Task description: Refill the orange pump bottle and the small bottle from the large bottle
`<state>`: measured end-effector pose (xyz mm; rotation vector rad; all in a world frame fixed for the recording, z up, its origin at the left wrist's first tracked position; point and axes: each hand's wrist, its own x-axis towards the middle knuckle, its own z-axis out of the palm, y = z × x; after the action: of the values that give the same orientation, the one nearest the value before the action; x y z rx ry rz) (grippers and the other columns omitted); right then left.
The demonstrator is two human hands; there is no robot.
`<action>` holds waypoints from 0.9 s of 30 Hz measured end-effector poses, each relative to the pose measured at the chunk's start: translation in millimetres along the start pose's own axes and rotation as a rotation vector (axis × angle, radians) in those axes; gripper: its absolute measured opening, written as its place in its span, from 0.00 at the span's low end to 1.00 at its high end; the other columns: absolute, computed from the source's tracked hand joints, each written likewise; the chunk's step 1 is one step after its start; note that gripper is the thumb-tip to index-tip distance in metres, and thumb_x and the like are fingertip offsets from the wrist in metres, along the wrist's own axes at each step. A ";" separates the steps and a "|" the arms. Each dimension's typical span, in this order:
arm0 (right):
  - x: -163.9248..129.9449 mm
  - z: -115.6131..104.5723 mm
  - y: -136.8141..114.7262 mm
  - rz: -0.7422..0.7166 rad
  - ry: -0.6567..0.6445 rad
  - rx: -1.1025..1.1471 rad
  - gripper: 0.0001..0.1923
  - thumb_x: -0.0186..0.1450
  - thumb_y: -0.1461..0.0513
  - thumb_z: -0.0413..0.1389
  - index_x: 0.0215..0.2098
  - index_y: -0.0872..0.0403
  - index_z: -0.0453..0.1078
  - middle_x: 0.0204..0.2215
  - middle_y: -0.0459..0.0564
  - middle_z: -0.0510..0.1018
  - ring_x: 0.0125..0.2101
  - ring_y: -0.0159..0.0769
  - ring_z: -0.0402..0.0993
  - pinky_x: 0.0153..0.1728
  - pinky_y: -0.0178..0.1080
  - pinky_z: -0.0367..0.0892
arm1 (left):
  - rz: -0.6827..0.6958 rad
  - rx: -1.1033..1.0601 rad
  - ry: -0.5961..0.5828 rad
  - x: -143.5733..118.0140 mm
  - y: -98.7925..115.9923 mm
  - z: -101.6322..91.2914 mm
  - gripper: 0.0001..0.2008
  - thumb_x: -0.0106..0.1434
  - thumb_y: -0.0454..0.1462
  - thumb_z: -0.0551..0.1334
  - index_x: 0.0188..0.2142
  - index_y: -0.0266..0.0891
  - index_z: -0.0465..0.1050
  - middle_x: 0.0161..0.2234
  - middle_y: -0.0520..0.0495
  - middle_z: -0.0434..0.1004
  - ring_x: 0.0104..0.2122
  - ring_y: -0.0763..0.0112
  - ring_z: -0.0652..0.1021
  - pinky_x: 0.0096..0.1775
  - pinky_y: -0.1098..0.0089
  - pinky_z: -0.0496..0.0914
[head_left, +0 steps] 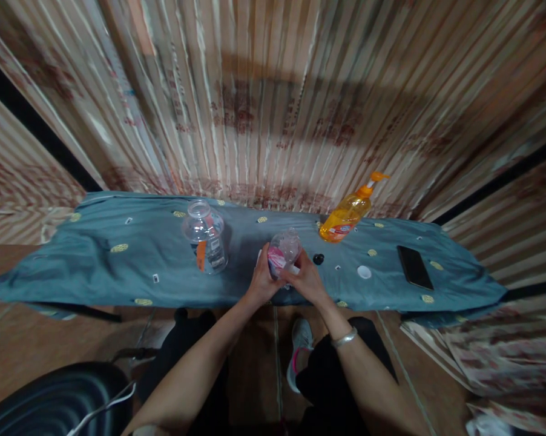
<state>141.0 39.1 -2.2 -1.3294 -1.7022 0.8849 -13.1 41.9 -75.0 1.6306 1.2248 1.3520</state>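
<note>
Between my two hands is a small clear plastic bottle with a pink and white label. My left hand wraps its left side, and my right hand grips it from the right, fingers close to the label. The bottle is just above the cloth near the table's front edge; whether its base touches the cloth I cannot tell. To the left stands a larger clear open-topped plastic bottle with an orange and dark label. Right of my hands lie a small black cap and a white round cap.
A pump bottle of orange liquid stands at the back right of the teal tablecloth. A dark phone lies at the right. Striped curtains hang close behind the table. A black stool is at lower left.
</note>
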 end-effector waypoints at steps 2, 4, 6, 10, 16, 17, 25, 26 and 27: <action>1.5 2.5 0.4 0.040 0.028 -0.039 0.24 0.59 0.47 0.63 0.47 0.52 0.70 0.40 0.54 0.83 0.40 0.47 0.82 0.46 0.49 0.75 | 0.013 0.005 -0.004 -0.9 -1.7 -0.8 0.37 0.65 0.47 0.68 0.69 0.44 0.58 0.68 0.36 0.62 0.63 0.46 0.70 0.61 0.39 0.66; 3.7 2.3 2.2 0.042 0.062 -0.037 0.21 0.59 0.47 0.62 0.41 0.51 0.68 0.37 0.52 0.83 0.37 0.46 0.81 0.43 0.48 0.75 | 0.020 0.015 -0.007 -1.9 -3.9 -2.8 0.36 0.65 0.47 0.68 0.69 0.44 0.59 0.67 0.36 0.62 0.62 0.46 0.70 0.61 0.39 0.65; 5.7 1.9 4.2 0.025 0.092 -0.013 0.20 0.58 0.47 0.62 0.39 0.50 0.66 0.36 0.52 0.82 0.36 0.45 0.80 0.42 0.47 0.74 | 0.022 0.027 -0.005 -3.8 -5.6 -6.5 0.37 0.64 0.47 0.68 0.68 0.44 0.59 0.67 0.36 0.63 0.62 0.46 0.71 0.61 0.38 0.65; 6.7 5.7 6.0 0.025 0.111 -0.055 0.20 0.58 0.46 0.61 0.38 0.49 0.63 0.33 0.50 0.81 0.33 0.45 0.79 0.37 0.45 0.74 | 0.022 0.062 0.031 -11.7 -3.1 -19.9 0.39 0.63 0.48 0.69 0.69 0.43 0.58 0.65 0.35 0.65 0.62 0.46 0.71 0.61 0.38 0.66; 3.6 13.9 3.6 0.050 0.160 -0.148 0.23 0.58 0.45 0.62 0.41 0.49 0.64 0.35 0.53 0.83 0.36 0.51 0.83 0.38 0.47 0.75 | 0.027 0.161 0.163 -25.0 19.2 -53.1 0.34 0.61 0.44 0.69 0.64 0.40 0.61 0.54 0.39 0.75 0.54 0.53 0.77 0.57 0.45 0.71; 3.1 14.6 3.0 0.051 0.162 -0.159 0.23 0.57 0.45 0.62 0.42 0.49 0.64 0.36 0.54 0.84 0.37 0.52 0.83 0.38 0.48 0.75 | 0.040 0.183 0.189 -26.6 24.7 -59.7 0.31 0.62 0.43 0.68 0.62 0.40 0.63 0.53 0.40 0.75 0.52 0.54 0.78 0.56 0.47 0.72; 0.5 12.5 3.8 0.006 0.179 -0.148 0.48 0.56 0.44 0.65 0.65 0.58 0.58 0.52 0.67 0.81 0.47 0.60 0.83 0.47 0.58 0.76 | 0.224 0.385 0.387 -36.6 70.6 -115.0 0.26 0.59 0.44 0.69 0.55 0.41 0.68 0.53 0.37 0.75 0.57 0.48 0.74 0.64 0.44 0.61; 0.9 10.7 4.2 -0.010 0.196 -0.135 0.52 0.55 0.43 0.66 0.68 0.58 0.55 0.55 0.69 0.79 0.51 0.60 0.81 0.50 0.59 0.74 | 0.231 0.393 0.430 -36.6 72.8 -121.3 0.32 0.58 0.44 0.71 0.59 0.41 0.65 0.58 0.35 0.72 0.62 0.45 0.70 0.66 0.43 0.56; 1.8 8.3 4.4 -0.033 0.218 -0.124 0.54 0.55 0.42 0.66 0.69 0.59 0.53 0.58 0.71 0.76 0.55 0.61 0.78 0.54 0.61 0.72 | 0.230 0.393 0.471 -36.0 73.1 -126.9 0.39 0.56 0.45 0.73 0.62 0.40 0.60 0.63 0.33 0.67 0.66 0.44 0.65 0.69 0.43 0.51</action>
<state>135.3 41.3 -9.5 -1.4196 -1.6240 0.5994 -119.8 -23.7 9.0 1.8212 1.7040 1.7968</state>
